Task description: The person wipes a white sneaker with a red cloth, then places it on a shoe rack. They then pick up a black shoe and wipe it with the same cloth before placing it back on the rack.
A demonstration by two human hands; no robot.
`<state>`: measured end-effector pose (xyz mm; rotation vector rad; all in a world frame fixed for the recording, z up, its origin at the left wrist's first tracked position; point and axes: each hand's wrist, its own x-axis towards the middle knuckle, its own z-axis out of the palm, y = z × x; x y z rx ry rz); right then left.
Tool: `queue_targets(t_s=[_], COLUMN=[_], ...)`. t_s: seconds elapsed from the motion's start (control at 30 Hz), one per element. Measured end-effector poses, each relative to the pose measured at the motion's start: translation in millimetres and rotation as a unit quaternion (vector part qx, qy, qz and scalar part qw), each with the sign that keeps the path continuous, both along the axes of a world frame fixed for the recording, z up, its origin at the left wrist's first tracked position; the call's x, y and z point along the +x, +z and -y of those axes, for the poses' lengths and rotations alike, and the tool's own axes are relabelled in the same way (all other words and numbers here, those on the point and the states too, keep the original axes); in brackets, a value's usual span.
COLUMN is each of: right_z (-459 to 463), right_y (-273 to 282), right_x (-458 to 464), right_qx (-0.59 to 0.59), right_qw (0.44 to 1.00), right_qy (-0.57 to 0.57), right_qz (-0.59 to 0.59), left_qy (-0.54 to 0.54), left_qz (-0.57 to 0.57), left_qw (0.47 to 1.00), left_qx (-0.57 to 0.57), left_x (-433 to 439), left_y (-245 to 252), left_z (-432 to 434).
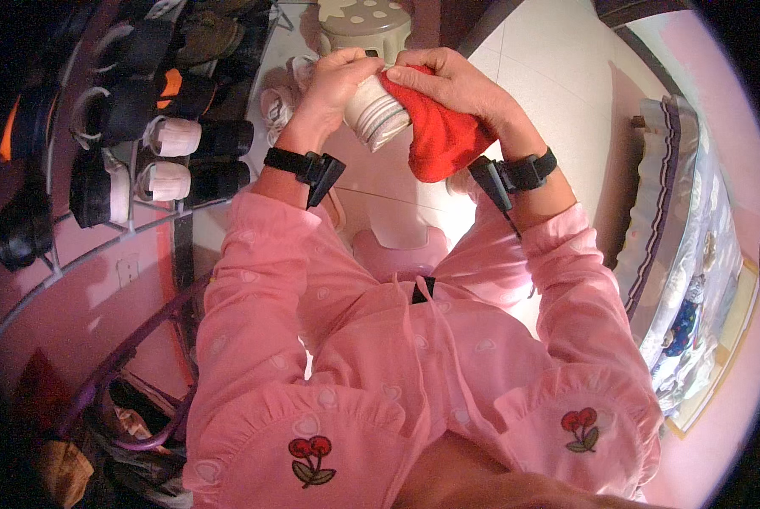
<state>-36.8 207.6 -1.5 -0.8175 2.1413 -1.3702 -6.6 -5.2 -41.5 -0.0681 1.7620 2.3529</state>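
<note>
Both hands are raised in front of me, close together at the top of the view. My left hand (337, 86) grips the upper end of a white fabric item with thin grey-green stripes (380, 118); whether it is a sock, a shoe or rolled cloth I cannot tell. My right hand (450, 83) is closed on a soft red cloth item, perhaps a sock (447, 143), whose wide lower part hangs below the palm. The red item touches the right side of the striped one. Black straps with dark mounts circle both wrists.
A metal rack of shoes (132, 232) stands at the left. A spotted stool (364, 19) is beyond the hands, with light shoes (278, 111) on the floor nearby. Between the legs shows a pink plastic seat (405, 254). A curtained shelf or bed edge (666, 191) is at the right.
</note>
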Motion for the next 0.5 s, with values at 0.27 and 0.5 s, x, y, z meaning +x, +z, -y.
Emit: queue_targets(t_s=[0.27, 0.5], right_z=[12, 24], right_y=[3, -2], right_x=[15, -3], right_qx=[0.145, 0.232], right_qw=[0.958, 0.91], right_qy=[-0.042, -0.155], right_qz=[-0.242, -0.307], left_qy=[0.074, 0.141], left_qz=[0.019, 0.024], left_qw=[0.993, 0.981], left_qx=[-0.089, -0.133], left_x=[1, -10], left_y=[-5, -7], left_z=[-14, -19])
